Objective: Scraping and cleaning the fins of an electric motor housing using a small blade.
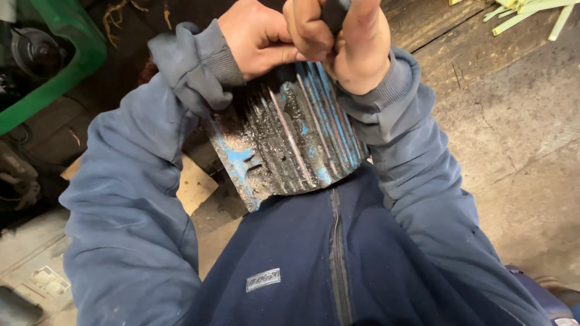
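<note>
Head view: finned housing (290, 139) axis chest-to-hands.

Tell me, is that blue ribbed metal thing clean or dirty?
Dirty. The ribbed casing has black grime between its ribs, and its blue paint is chipped and worn.

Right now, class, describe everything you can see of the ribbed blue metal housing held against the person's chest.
The ribbed blue metal housing looks like cast metal, roughly cylindrical, with parallel fins running along its side. Its blue paint is chipped and smeared with dark grime, baring grey metal. It lies tilted, its lower rim against the dark blue zipped jacket. The left hand grips its upper end; the right hand, there too, is closed around a dark tool handle.
</note>
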